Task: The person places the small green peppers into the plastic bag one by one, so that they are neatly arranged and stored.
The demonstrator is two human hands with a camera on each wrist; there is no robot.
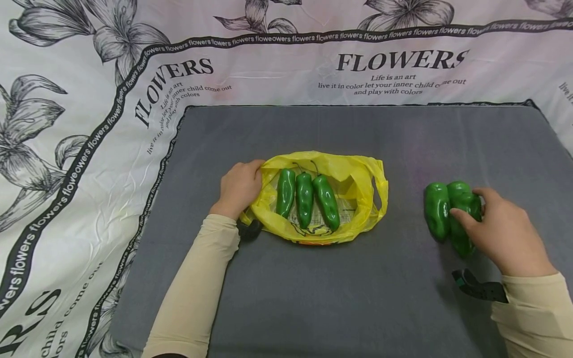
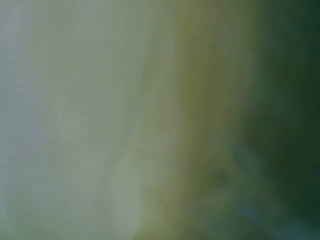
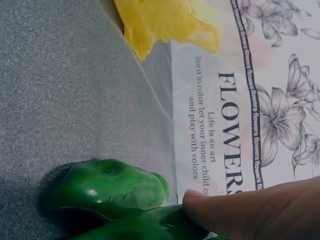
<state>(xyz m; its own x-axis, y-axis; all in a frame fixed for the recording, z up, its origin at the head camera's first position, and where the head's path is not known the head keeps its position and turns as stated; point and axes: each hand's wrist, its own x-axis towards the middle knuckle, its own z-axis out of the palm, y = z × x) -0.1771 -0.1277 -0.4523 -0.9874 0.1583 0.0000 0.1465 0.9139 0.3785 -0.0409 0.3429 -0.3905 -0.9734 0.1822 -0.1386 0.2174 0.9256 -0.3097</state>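
Note:
A yellow plastic bag (image 1: pixel 367 171) lies with its mouth spread open, and three long green chili peppers (image 1: pixel 305 200) rest side by side inside it. My left hand (image 1: pixel 239 189) grips the bag's left rim. On the right, my right hand (image 1: pixel 510 231) pinches a green pepper (image 1: pixel 465 211) between thumb and fingers. Close against it on the left lies another green pepper (image 1: pixel 436 211), also seen as a glossy green pepper (image 3: pixel 107 187) in the right wrist view. The right thumb (image 3: pixel 225 207) presses on the held pepper there. The left wrist view is too blurred to make anything out.
A dark grey mat (image 1: pixel 335 293) lies under everything. Around it spreads a white cloth (image 1: pixel 277 69) printed with flowers and lettering. A bare stretch of mat separates the bag from the peppers on the right.

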